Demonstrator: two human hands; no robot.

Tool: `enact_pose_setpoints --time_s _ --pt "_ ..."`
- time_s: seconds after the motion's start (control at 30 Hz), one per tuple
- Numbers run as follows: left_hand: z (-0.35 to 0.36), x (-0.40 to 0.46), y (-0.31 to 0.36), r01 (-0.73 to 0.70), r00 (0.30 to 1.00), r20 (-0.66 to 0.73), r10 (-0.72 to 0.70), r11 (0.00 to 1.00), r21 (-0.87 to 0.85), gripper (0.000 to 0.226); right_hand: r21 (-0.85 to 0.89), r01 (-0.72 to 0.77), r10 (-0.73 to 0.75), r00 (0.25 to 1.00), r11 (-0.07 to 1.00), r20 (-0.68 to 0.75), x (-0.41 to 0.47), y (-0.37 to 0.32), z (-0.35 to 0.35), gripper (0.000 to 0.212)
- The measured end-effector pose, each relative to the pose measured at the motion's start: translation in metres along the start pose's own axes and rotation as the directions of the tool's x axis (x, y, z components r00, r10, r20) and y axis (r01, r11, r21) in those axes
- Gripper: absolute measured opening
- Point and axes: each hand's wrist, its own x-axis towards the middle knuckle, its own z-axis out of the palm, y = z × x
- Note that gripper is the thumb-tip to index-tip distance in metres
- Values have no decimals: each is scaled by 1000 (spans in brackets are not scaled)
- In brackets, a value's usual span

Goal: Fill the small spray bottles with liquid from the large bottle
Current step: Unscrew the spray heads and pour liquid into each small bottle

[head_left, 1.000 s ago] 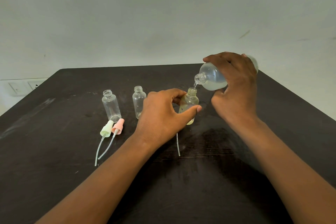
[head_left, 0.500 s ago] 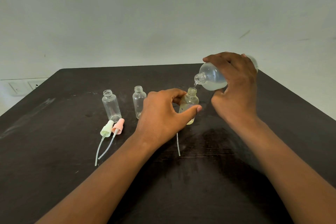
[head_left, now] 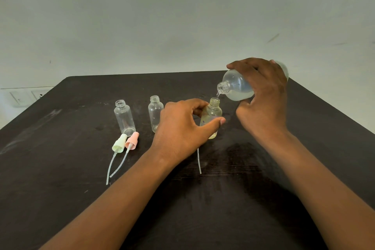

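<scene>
My right hand grips the large clear bottle, tilted with its open neck down to the left. A thin stream of liquid runs from it into a small bottle that stands upright on the table. My left hand holds that small bottle between thumb and fingers; pale yellowish liquid shows inside it. Two more small clear bottles stand uncapped to the left and look empty.
A green spray cap and a pink spray cap lie on the dark table with their tubes trailing toward me. A third tube lies below my left hand. Wall sockets sit at far left.
</scene>
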Motion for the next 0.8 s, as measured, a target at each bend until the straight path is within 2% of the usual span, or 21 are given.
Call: enact_pose_setpoints --time_s 0.8 --pt "0 -1 0 -4 1000 -6 4 1000 1 38 4 -2 2 1000 1000 2 -1 -1 -1 80"
